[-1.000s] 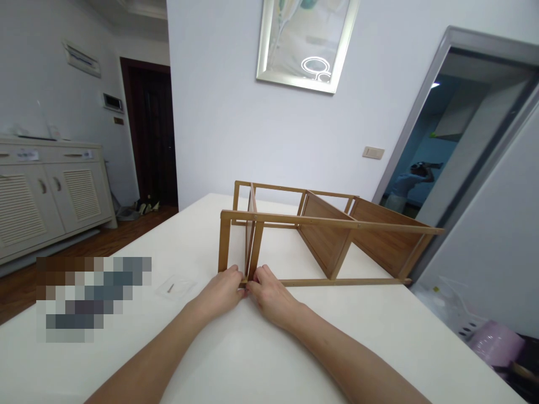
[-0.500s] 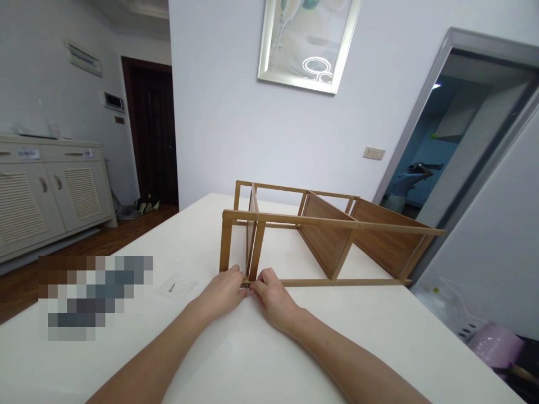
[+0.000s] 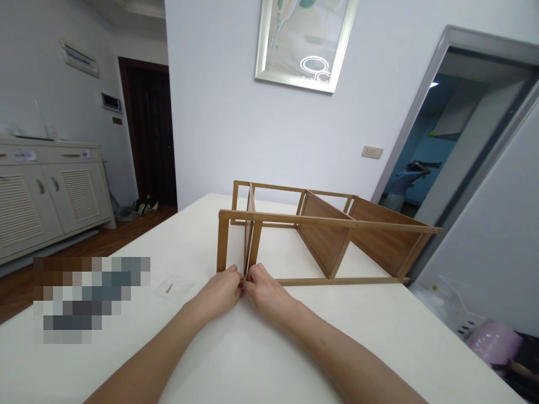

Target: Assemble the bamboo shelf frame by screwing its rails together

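Note:
A brown wooden shelf rack (image 3: pixel 343 281) lies on its side on the white table (image 3: pixel 219 359), its shelf panels standing upright. My left hand (image 3: pixel 227 289) is closed around its lower near rail by the left-hand panel, gripping the wood. Close against it, my right hand (image 3: pixel 265 286) pinches at the same joint with thumb and forefinger. Its fingertips now cover the small metal piece, like a screw, seen there half a second ago. Left of my hands, a clear plastic bag (image 3: pixel 181 285) lies flat with one screw (image 3: pixel 169 288) in or on it.
A blurred-out patch (image 3: pixel 88 303) covers something at the table's left edge. Beyond the right edge are a white basket (image 3: pixel 458 314) and a pink item (image 3: pixel 492 342). A wall with a framed picture (image 3: pixel 307 45) rises behind the rack, and a cabinet (image 3: pixel 54 185) stands far left.
My right fingers drew slightly back from the joint half a second ago, baring a small shiny metal piece, and are closed over it again. My left hand and the rack have stayed put.

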`<action>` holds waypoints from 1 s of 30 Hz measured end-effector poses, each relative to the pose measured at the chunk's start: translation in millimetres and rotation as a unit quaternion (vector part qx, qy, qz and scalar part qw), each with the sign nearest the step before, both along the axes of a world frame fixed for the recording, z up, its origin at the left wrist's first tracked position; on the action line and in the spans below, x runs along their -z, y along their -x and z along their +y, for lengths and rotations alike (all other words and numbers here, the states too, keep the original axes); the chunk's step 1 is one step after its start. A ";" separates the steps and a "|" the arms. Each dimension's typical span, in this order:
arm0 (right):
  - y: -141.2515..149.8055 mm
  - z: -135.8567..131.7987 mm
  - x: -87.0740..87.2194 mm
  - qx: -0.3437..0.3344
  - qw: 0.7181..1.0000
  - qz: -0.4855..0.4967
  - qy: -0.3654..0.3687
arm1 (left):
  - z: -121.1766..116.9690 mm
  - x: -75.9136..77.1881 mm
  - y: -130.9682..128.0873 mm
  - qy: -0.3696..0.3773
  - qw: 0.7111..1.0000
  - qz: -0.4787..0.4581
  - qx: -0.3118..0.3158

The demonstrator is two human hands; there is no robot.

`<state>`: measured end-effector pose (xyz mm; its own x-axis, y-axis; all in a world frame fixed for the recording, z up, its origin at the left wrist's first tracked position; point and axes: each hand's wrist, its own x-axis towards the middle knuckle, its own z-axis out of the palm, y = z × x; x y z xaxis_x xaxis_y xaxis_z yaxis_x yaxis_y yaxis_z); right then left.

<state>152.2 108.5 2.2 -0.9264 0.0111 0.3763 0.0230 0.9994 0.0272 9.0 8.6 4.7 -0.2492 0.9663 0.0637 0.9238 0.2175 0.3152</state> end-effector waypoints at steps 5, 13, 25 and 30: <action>3.4 11.0 4.2 -0.031 0.998 0.015 0.059 | 0.3 -0.6 -1.9 0.000 1.000 0.003 -0.001; 9.6 13.9 18.1 -0.048 0.968 0.098 0.224 | -0.2 3.6 0.8 -0.023 0.999 -0.021 0.007; 8.9 8.2 24.5 -0.019 0.947 0.127 0.296 | -2.1 -0.6 -1.9 -0.011 1.000 -0.010 0.010; 8.5 4.7 19.3 -0.028 0.973 0.075 0.218 | -1.7 -1.1 -1.5 -0.010 1.000 -0.018 0.013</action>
<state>143.6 113.2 -17.1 -0.8648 0.1512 0.4789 -0.0612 0.9148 -0.3993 10.4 6.9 5.8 -0.2274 0.9710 0.0735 0.9167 0.1880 0.3527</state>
